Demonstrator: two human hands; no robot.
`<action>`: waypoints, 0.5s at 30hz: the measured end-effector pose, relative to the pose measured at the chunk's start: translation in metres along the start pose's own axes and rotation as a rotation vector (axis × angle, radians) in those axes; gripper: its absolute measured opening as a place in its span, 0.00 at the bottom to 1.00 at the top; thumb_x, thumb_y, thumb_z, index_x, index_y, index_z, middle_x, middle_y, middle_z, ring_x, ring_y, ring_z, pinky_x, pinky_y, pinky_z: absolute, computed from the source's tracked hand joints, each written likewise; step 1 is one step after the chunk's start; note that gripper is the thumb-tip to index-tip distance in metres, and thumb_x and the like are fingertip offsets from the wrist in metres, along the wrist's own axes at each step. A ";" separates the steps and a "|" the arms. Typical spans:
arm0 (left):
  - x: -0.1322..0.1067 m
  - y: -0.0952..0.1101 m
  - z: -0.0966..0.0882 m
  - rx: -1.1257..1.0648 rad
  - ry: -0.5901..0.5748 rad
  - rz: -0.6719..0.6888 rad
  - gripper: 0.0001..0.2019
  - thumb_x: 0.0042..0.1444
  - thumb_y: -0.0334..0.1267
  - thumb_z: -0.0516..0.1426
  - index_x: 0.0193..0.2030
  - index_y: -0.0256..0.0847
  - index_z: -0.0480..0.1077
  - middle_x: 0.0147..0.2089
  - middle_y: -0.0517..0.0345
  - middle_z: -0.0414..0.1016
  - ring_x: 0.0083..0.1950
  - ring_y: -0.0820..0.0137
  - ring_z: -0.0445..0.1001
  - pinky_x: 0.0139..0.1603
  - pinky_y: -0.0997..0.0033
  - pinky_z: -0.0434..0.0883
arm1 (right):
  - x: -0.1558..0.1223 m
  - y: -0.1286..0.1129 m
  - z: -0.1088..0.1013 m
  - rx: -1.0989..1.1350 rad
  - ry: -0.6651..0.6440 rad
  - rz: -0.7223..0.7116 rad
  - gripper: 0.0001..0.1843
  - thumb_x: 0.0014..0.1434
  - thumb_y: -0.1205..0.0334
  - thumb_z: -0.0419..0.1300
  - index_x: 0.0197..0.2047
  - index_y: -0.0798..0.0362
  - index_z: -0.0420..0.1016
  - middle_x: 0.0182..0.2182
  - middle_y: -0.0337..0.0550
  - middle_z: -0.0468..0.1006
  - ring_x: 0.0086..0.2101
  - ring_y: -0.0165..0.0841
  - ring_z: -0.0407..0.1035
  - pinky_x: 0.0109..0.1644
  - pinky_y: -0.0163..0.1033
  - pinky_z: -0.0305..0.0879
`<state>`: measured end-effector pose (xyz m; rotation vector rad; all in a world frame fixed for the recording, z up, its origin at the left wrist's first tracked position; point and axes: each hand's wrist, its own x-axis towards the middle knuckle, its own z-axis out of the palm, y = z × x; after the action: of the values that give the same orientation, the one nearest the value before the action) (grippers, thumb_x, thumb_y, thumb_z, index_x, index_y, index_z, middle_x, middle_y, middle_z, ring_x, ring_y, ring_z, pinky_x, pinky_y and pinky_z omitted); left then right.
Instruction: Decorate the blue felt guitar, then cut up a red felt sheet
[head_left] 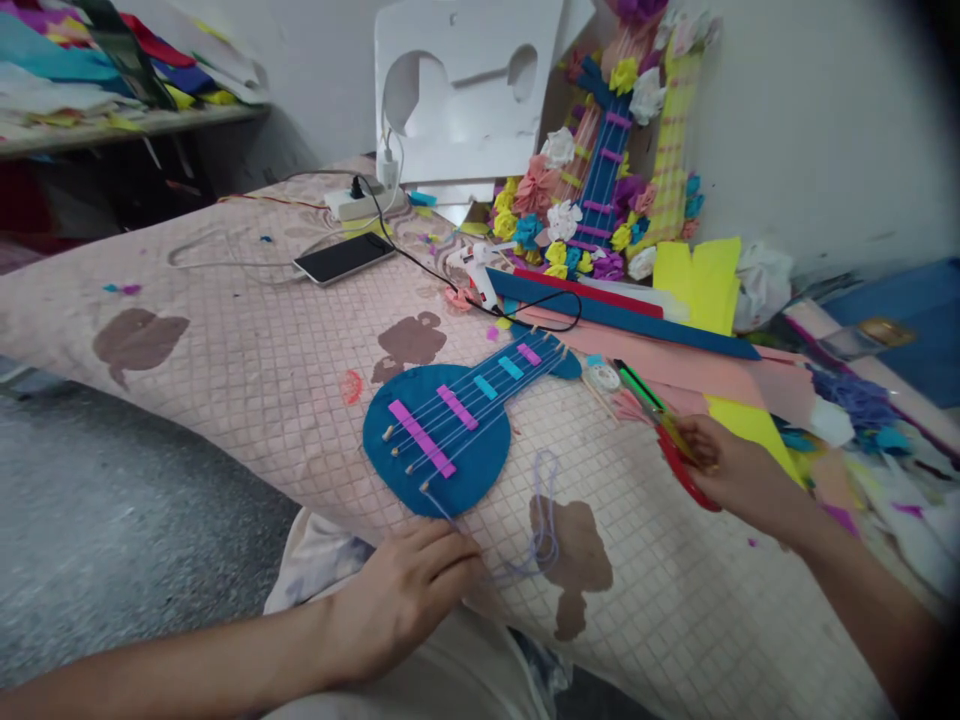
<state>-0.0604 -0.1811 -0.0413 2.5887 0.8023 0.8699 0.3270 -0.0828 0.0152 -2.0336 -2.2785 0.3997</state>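
Scissors (666, 428) in right hand (739, 475) grip; guitar (450, 432) beside left hand (401, 595), perhaps touching.

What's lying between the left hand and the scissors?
Head view: a loose loop of pale thread on the quilted cover, between left hand and scissors.

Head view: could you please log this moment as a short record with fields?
Surface: patterned cover
Left hand: on the cover below the blue guitar, fingertips at a pale thread
Right hand: holds red scissors
Guitar: lies flat, pink and turquoise strips across its strings
Nearby: phone, glue gun, yellow paper
Back: decorated guitar leaning at the wall
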 end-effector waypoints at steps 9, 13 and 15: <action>-0.004 -0.001 -0.002 -0.064 0.047 0.023 0.09 0.62 0.27 0.50 0.46 0.34 0.68 0.44 0.51 0.76 0.42 0.69 0.72 0.43 0.69 0.72 | -0.011 -0.103 -0.013 0.123 -0.589 -0.236 0.21 0.49 0.51 0.63 0.45 0.49 0.66 0.36 0.42 0.76 0.34 0.37 0.70 0.35 0.39 0.63; -0.003 -0.001 -0.004 -0.076 0.041 0.020 0.09 0.63 0.27 0.48 0.45 0.34 0.68 0.42 0.51 0.76 0.40 0.70 0.72 0.40 0.71 0.72 | 0.007 -0.131 -0.013 0.197 -0.971 -0.277 0.12 0.50 0.55 0.63 0.34 0.50 0.65 0.29 0.36 0.75 0.28 0.31 0.67 0.29 0.34 0.57; -0.004 -0.002 -0.004 -0.080 0.042 0.023 0.09 0.64 0.28 0.48 0.46 0.34 0.68 0.42 0.51 0.76 0.40 0.71 0.73 0.40 0.72 0.72 | 0.019 -0.139 -0.010 0.206 -1.053 -0.292 0.14 0.49 0.55 0.63 0.34 0.51 0.64 0.29 0.36 0.75 0.28 0.30 0.66 0.29 0.33 0.56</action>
<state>-0.0663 -0.1814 -0.0402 2.5225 0.7343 0.9471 0.1928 -0.0762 0.0552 -1.4839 -2.7455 1.9312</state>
